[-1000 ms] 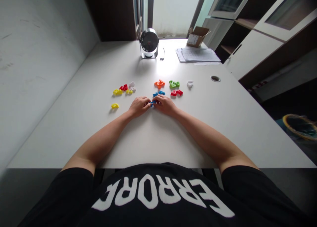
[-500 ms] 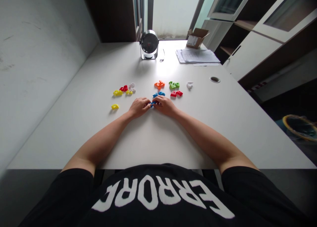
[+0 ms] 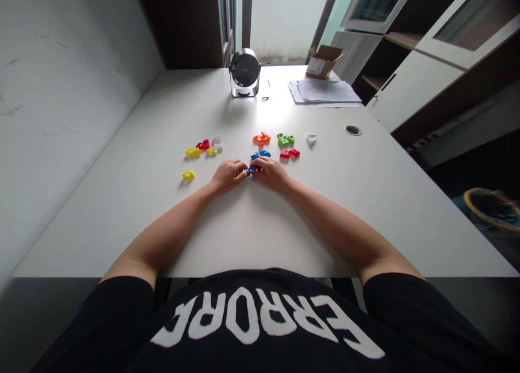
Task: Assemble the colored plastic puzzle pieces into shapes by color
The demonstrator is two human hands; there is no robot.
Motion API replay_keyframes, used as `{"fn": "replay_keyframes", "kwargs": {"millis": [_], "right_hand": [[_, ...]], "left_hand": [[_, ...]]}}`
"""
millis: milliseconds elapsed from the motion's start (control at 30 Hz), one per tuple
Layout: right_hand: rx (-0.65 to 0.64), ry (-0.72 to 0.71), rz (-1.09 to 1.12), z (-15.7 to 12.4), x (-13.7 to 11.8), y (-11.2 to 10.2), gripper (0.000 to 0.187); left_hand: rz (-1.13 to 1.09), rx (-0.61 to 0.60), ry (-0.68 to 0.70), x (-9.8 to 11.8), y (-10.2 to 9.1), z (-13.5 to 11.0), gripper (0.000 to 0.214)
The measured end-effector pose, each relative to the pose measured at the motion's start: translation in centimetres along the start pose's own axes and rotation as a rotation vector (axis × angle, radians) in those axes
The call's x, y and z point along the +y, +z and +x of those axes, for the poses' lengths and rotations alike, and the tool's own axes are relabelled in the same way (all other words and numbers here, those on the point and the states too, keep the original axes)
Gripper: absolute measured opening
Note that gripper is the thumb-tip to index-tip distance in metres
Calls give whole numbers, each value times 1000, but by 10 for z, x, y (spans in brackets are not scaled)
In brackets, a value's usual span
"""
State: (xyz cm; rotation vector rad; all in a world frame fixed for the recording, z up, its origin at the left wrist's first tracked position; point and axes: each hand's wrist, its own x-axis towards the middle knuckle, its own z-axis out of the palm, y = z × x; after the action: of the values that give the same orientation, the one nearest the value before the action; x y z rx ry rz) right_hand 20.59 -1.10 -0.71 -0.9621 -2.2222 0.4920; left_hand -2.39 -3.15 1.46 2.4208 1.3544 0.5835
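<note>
Left hand (image 3: 229, 175) and right hand (image 3: 270, 172), fingers curled, grasping a small blue piece (image 3: 251, 170) between their fingertips, just in front of other blue pieces (image 3: 261, 154). White table (image 3: 260, 226) beneath; fan (image 3: 245, 69) and open cardboard box (image 3: 324, 62) toward its far edge; pale wall (image 3: 60, 80) at left.

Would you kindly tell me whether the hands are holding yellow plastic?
No, the left hand and right hand hold small, angular blue plastic between them.
</note>
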Motion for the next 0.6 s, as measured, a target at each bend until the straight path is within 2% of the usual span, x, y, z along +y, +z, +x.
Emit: {"fn": "replay_keyframes", "kwargs": {"millis": [600], "right_hand": [[9,-17,2,0,1,0,12]], "left_hand": [[4,15,6,0,1,1,30]]}}
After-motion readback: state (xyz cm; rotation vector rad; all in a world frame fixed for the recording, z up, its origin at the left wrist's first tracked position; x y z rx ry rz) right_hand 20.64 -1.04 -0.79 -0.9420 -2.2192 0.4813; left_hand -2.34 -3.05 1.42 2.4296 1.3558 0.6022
